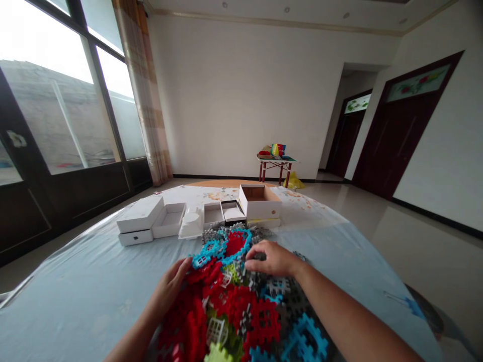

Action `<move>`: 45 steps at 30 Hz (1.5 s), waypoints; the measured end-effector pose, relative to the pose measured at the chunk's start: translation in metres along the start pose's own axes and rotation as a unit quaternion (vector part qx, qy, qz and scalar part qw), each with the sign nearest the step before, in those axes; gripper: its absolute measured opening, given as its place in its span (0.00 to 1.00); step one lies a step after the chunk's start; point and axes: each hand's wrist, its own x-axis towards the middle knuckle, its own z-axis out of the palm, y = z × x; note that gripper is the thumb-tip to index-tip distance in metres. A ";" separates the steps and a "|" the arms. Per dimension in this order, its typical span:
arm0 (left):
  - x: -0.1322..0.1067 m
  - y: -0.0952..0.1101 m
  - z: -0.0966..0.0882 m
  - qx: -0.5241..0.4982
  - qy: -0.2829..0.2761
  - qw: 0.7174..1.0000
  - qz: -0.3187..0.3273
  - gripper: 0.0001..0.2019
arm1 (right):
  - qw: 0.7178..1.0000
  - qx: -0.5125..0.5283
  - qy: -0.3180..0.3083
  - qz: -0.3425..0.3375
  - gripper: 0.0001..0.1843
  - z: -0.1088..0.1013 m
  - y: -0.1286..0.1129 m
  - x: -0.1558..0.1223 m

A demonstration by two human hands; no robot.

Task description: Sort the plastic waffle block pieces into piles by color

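Observation:
A heap of flat plastic interlocking grid tiles (241, 306), red, blue, grey and green, lies on the round table (75, 281) in front of me. My left hand (171, 284) rests against the heap's left side on red tiles, fingers curled; what it grips is hidden. My right hand (271, 259) lies palm down on top of the heap, fingers bent onto grey tiles beside a ring of blue tiles around a red one (226, 246).
Several white open boxes and lids (158, 218) stand in a row beyond the heap, with a larger brown-lined box (259, 200). A light blue cloth covers the table. Far off are a small red-legged table (275, 163), dark doors on the right and big windows on the left.

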 end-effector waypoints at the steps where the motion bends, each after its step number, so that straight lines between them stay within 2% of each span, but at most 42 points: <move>1: 0.000 -0.003 -0.001 -0.007 -0.001 1.000 -0.005 0.23 | 1.000 -0.007 0.020 0.006 0.19 -0.003 0.000 0.010; 3: 0.000 -0.007 -0.002 -0.014 -0.004 1.000 -0.012 0.24 | 0.997 -0.030 0.067 0.032 0.18 -0.004 0.007 0.035; 5: 0.000 -0.009 -0.002 0.001 0.007 1.000 0.002 0.23 | 0.993 -0.058 0.087 0.062 0.19 0.000 0.019 0.062; 9: -0.004 -0.006 -0.001 0.071 0.025 0.996 0.057 0.20 | 0.984 -0.109 0.047 0.133 0.32 0.019 0.043 0.104; 12: -0.006 -0.003 0.002 0.091 0.021 0.993 0.067 0.20 | 0.979 -0.114 -0.005 0.169 0.38 0.032 0.049 0.113; 14: -0.006 -0.003 0.003 0.094 0.017 0.993 0.065 0.20 | 0.984 -0.086 -0.052 0.149 0.36 0.035 0.048 0.110; 17: -0.005 -0.003 0.004 0.097 0.011 0.993 0.060 0.21 | 0.990 -0.035 -0.110 0.083 0.30 0.031 0.040 0.098; 21: -0.006 -0.001 0.002 0.096 0.010 0.994 0.046 0.22 | 0.990 -0.017 -0.135 0.042 0.28 0.015 0.021 0.073; 27: -0.009 -0.001 -0.001 0.091 0.047 0.994 0.032 0.23 | 0.996 -0.084 0.004 -0.028 0.27 -0.008 -0.008 0.029; 30: -0.011 -0.002 -0.003 0.084 0.063 0.994 0.019 0.24 | 0.993 -0.099 0.042 -0.044 0.21 -0.008 -0.012 0.027; 32: -0.011 -0.004 -0.003 0.072 0.063 0.995 0.010 0.24 | 0.992 -0.112 0.059 -0.021 0.18 -0.004 -0.010 0.040; 34: -0.010 -0.008 -0.003 0.058 0.058 0.997 0.003 0.24 | 0.991 -0.123 0.050 0.010 0.17 0.003 -0.006 0.062; 40: -0.007 -0.013 -0.003 0.027 0.054 0.998 -0.005 0.24 | 0.985 -0.155 -0.043 0.065 0.16 0.037 0.005 0.144; 45: -0.007 -0.012 -0.001 0.017 0.044 0.999 0.008 0.23 | 0.972 -0.181 -0.116 0.090 0.12 0.056 0.016 0.191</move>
